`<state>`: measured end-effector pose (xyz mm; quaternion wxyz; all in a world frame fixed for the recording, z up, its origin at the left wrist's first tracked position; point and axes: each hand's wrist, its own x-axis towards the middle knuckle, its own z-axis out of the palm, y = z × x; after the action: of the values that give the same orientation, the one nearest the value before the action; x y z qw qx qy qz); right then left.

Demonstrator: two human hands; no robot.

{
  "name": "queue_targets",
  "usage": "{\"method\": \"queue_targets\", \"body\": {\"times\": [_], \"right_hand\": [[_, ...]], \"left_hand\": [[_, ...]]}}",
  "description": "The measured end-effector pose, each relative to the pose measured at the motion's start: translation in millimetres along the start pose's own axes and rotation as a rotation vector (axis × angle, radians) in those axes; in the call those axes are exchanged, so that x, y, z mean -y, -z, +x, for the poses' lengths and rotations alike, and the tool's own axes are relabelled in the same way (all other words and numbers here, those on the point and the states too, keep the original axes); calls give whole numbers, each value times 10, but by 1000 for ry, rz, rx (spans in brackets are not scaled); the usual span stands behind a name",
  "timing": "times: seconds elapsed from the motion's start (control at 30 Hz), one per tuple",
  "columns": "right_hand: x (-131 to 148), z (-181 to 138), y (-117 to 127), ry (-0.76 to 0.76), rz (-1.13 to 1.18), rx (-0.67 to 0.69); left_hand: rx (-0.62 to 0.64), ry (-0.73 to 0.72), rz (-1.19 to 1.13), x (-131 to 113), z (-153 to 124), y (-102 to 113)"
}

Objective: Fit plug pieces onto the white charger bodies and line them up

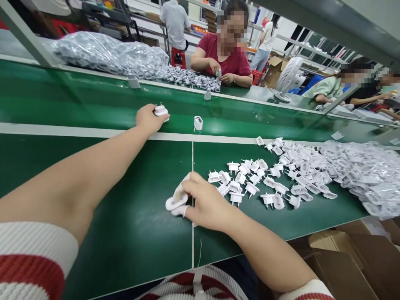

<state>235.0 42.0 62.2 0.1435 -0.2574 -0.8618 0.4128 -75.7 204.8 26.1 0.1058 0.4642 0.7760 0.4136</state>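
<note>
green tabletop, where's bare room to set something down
Bare patches: between the left forearm and right hand, and beyond the white strip, left of the left hand. Crowded: the right side, with loose white plugs and a plastic bag.

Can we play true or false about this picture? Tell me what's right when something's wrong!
1. The left hand holds a white plug. True.
2. The tabletop is orange. False: the tabletop is green.
3. The right hand wears a white thumb cover. True.
4. The loose plug pieces lie left of the right hand. False: the loose plug pieces lie to its right.
5. The fan is black. False: the fan is white.
</note>
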Motion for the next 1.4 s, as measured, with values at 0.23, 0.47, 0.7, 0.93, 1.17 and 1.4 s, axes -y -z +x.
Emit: {"method": "queue_targets", "body": {"times": [0.23, 0.47, 0.7, 0.93, 1.17, 1.4], "right_hand": [[-23, 119, 16, -161, 630, -485], [53, 118, 22, -218, 676, -488], [-23, 174, 107, -135, 746, -474], [-108, 182, 148, 71, 303, -556], [-30, 88, 137, 181, -132, -450], [-29, 109, 59, 286, -381, -346]], "left_hand": [[-294, -165, 6, -240, -258, -283], [86, 19, 8, -681, -278, -719], [137, -79, -170, -519, -701, -417], [518, -209, -409, -191, -2065, 367], [603, -254, -313, -76, -2408, 620], [583, -327, -279, -33, -2325, 591]]}}
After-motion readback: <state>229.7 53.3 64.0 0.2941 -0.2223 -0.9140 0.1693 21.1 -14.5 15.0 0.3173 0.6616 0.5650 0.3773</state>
